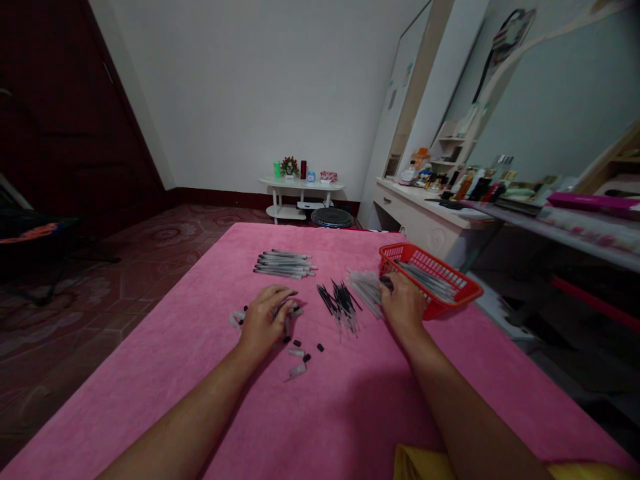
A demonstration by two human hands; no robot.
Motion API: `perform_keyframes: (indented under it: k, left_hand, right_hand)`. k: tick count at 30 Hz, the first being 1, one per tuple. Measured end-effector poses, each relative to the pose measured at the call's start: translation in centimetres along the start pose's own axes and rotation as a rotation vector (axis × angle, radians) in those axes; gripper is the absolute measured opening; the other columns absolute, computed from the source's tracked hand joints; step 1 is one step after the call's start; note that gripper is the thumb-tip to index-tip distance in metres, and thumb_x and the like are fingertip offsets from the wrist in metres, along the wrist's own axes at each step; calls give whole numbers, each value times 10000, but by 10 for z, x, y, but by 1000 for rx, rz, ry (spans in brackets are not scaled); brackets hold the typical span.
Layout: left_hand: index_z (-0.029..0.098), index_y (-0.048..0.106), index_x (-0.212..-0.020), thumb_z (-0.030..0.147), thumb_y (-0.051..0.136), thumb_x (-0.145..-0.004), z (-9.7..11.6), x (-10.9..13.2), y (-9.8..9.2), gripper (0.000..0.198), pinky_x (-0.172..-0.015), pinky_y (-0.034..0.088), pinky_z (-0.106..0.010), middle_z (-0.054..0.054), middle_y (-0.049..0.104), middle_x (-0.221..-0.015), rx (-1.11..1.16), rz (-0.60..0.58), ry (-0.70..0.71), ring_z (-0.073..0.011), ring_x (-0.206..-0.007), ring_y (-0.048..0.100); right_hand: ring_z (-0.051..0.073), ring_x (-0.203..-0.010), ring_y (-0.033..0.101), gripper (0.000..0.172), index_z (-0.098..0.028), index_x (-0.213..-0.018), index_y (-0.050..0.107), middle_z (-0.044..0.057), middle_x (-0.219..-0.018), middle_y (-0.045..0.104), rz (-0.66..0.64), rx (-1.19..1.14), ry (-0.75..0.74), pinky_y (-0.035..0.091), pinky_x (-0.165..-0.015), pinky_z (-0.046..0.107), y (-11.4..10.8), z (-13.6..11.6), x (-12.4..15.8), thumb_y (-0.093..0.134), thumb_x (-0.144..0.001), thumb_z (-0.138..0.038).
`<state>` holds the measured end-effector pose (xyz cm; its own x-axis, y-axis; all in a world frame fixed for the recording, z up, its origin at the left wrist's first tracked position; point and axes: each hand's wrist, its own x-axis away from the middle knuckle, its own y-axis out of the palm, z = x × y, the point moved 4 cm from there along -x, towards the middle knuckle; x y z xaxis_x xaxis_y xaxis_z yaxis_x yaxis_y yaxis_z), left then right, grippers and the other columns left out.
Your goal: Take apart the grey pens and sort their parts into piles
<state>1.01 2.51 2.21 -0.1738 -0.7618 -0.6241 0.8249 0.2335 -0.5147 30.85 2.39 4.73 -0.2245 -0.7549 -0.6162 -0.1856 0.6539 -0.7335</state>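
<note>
Resting our left hand (265,320) palm down on the pink cloth (350,400), we have its fingers curled close together over a scatter of small caps (297,351). Some are clear and some black, and more lie back toward the wrist. Our right hand (403,303) has its fingers bent onto the near end of a pile of clear tubes (363,285), with the red basket (465,288) touching or just beside the knuckles on the outer side.

Between the two sets of fingertips lies a fan of thin black refills (340,300), and beyond the left fingertips a tidy row of finished pens (285,265). We judge that each kind of part sits in its own heap so that either hand can reach it without crossing the other.

Both palms hide their fingertips, so we cannot tell whether either hand pinches anything. The dim light blurs the small parts, and the basket's contents are hard to make out.
</note>
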Motion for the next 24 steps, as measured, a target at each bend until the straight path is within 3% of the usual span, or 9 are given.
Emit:
perform_keyframes:
  k: [7,12,14,19,24]
  left_hand:
    - [202,697,-982,264,494,-884,1,1,0,234,-847,484,-353,-88,674,-969,10,-3,50,-209,-948,609]
    - [191,702,-935,305,501,-879,1,0,-8,237,-840,491,-338,-77,694,-951,127,105,-32,-196,-926,624]
    - [179,699,-910,327,475,-890,-4,0,-16,269,-831,497,-326,-73,700,-928,199,168,-100,-188,-901,633]
    - [151,679,-872,372,438,-893,-36,7,-51,327,-617,492,-238,-31,641,-713,229,518,-297,-138,-676,610]
    - [143,666,-828,362,419,-893,-64,16,-73,336,-523,424,-191,-1,586,-619,144,684,-363,-93,-552,537]
  right_hand:
    - [228,-856,598,139,-197,-915,650,75,-900,674,-122,249,-5,388,-651,308,7,-4,7,595,-800,-253]
    - [229,-899,574,142,-200,-919,654,82,-922,657,-127,269,-58,387,-663,303,10,-3,8,584,-813,-264]
    - [227,-916,561,153,-199,-930,653,80,-931,648,-113,241,-91,388,-683,302,9,-4,9,562,-827,-268]
    - [227,-930,538,187,-180,-933,649,86,-941,630,-58,121,-147,383,-736,308,9,-9,11,504,-849,-265]
    - [233,-924,531,203,-166,-929,653,98,-938,631,-41,-3,-144,375,-764,318,14,-9,12,498,-843,-264]
